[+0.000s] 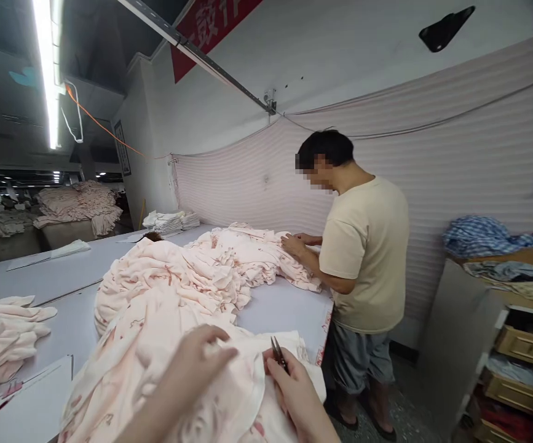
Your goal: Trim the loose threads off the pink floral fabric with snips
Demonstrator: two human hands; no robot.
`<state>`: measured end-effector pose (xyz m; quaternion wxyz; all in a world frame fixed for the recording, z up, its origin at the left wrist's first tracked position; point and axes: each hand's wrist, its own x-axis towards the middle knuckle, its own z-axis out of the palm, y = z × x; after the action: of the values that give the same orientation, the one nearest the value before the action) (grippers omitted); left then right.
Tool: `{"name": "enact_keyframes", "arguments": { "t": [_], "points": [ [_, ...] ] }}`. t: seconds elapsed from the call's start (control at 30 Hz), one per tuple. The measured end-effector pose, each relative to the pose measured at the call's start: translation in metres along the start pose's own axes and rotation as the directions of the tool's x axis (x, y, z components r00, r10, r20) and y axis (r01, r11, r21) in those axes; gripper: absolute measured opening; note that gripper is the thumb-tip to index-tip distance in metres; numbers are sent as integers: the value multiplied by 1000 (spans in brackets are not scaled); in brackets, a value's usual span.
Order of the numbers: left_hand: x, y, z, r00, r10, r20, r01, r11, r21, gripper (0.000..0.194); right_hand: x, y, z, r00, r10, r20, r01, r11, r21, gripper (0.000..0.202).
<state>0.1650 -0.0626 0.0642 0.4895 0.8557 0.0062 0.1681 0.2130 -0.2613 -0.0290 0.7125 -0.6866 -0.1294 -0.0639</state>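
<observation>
Head view: grey-white table [275, 311] before me, pale pink printed cloth [169, 295] heaped from its middle to its near side.
Left hand [190, 363]: mine, over the table's near side, at the printed cloth; half open, thumb apart from the fingers; blurred, so I cannot tell whether it grips any fabric.
Right hand [291, 384]: mine, by the table's near right corner, fingers closed round small thread snips [278, 355], blades pointing up, just beside the cloth's white border.
Co-worker [367, 252]: standing at the table's right edge, beige T-shirt, hands on the heap's far part.
Table's left side: fanned pale pink stack [3, 338].
Table's far end: white folded pile [169, 223].
Right of table: drawer cabinet [522, 347], blue checked fabric [482, 235] on top.
</observation>
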Motion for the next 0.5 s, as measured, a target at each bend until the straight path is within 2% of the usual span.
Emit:
{"name": "enact_keyframes", "arguments": {
  "t": [0.07, 0.1, 0.17, 0.3, 0.37, 0.43, 0.5],
  "points": [
    [3, -2, 41, 995, 18, 100, -34, 986, 165, 11, -1, -1, 2, 999, 11, 36, -12, 1000, 20, 25],
    [5, -3, 53, 991, 22, 130, -50, 974, 219, 10, -1, -1, 1, 999, 15, 49, -16, 1000, 26, 26],
    [9, -2, 61, 986, 31, 162, -77, 956, 282, 17, 1, -1, -4, 998, 40, 46, -40, 999, 17, 29],
    [9, 3, 37, 981, 55, 187, -112, 944, 310, 20, 11, 6, -9, 994, 105, -41, -106, 994, -27, 43],
    [6, 1, 25, 984, 103, 149, -140, 955, 262, 21, 19, 9, -4, 996, 82, -45, -83, 996, -23, 38],
    [5, -6, 16, 986, 157, 62, -164, 978, 127, 23, 25, 9, 3, 999, 32, -33, -33, 999, -22, 26],
    [6, -16, 8, 992, 121, 24, -119, 990, -77, 25, 28, 6, 10, 999, -19, -26, 19, 1000, -19, 18]
  ]
}}
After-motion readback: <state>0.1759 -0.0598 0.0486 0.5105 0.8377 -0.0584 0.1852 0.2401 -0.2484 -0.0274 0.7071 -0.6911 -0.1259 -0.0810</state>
